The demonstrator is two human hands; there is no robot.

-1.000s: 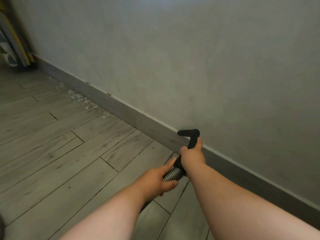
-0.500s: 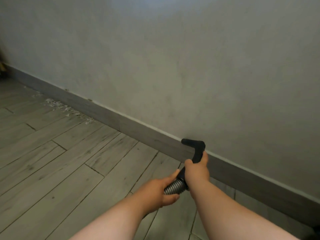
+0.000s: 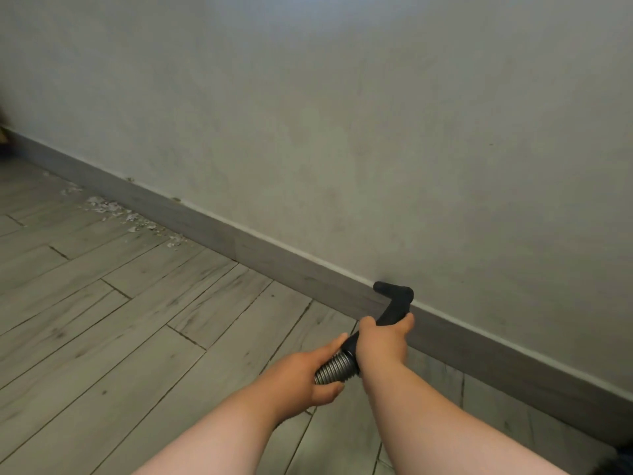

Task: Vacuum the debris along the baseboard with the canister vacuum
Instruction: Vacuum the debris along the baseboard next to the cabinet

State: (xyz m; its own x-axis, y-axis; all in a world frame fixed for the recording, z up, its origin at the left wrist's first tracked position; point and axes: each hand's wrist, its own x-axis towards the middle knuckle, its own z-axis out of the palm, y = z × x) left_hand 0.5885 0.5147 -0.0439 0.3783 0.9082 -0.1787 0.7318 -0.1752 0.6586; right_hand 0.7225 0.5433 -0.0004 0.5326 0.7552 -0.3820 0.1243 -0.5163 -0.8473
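Head view: the right hand (image 3: 382, 341) curls its fingers round the black bent plastic vacuum handle (image 3: 394, 303), and the left hand (image 3: 301, 375) just behind it grips the ribbed silver-grey hose (image 3: 335, 368). The handle's long axis rises away from the person toward the grey baseboard (image 3: 239, 241); its bent tip points left along it, toward the scattered white debris (image 3: 126, 214) lying well apart on the pale plank floor (image 3: 102, 320)
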